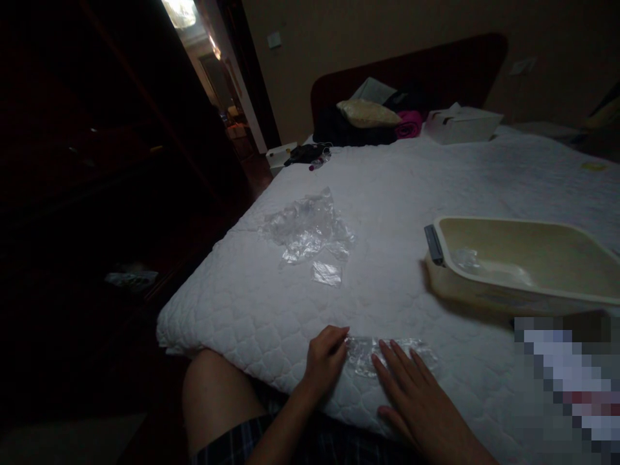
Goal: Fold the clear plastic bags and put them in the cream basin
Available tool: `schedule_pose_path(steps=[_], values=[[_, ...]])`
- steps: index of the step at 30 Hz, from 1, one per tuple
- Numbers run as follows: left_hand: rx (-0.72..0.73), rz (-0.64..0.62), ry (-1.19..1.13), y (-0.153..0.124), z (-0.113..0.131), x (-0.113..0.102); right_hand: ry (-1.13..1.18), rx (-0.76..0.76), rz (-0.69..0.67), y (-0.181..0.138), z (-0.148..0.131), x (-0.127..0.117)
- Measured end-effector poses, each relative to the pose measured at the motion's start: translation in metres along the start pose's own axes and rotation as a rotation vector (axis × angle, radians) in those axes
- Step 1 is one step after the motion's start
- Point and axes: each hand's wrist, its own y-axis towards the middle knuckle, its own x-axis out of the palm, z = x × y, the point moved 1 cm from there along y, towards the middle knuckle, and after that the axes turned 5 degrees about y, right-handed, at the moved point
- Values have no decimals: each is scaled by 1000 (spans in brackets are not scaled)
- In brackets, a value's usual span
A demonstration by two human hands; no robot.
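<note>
A clear plastic bag lies flat on the white quilted mattress near its front edge. My left hand rests on the bag's left end with its fingers curled down onto the plastic. Over the bag's middle and right part, my right hand lies flat with the fingers stretched out. A pile of crumpled clear plastic bags sits farther up the bed, with one small flat piece just below it.
A beige plastic tub with a dark handle stands on the bed at the right, a bit of plastic inside. Clothes, a pillow and a white box lie by the headboard. Dark floor and furniture fill the left. My bare knee shows below.
</note>
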Motion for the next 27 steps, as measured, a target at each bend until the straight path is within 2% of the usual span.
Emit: schedule_pose_path(steps=[3, 7, 11, 14, 15, 17, 19, 20, 22, 23, 24, 27], values=[[-36, -8, 19, 2, 2, -1, -1, 14, -10, -5, -4, 4], [-49, -77, 32, 7, 8, -5, 16, 22, -25, -8, -8, 10], [-100, -184, 34, 13, 10, -16, 57, 63, -2, -11, -8, 12], [-63, -284, 23, 13, 12, -28, 71, 70, 2, -13, -6, 11], [-27, -285, 25, 12, 14, -33, 71, 67, -3, -14, -6, 12], [90, -202, 98, 7, 20, -42, 72, 61, -17, -15, -5, 14], [287, -115, 284, -2, 30, -46, 78, 49, -25, -16, -4, 16], [407, -131, 404, -7, 34, -45, 81, 45, -26, -16, -4, 17], [630, -300, 621, -16, 39, -38, 87, 40, -24, -16, -3, 18], [691, -389, 708, -20, 38, -34, 93, 41, -27, -16, -3, 17], [718, -453, 779, -23, 35, -30, 102, 40, -38, -16, -2, 16], [721, -509, 896, -28, 20, -23, 157, 15, -98, -18, 5, 10]])
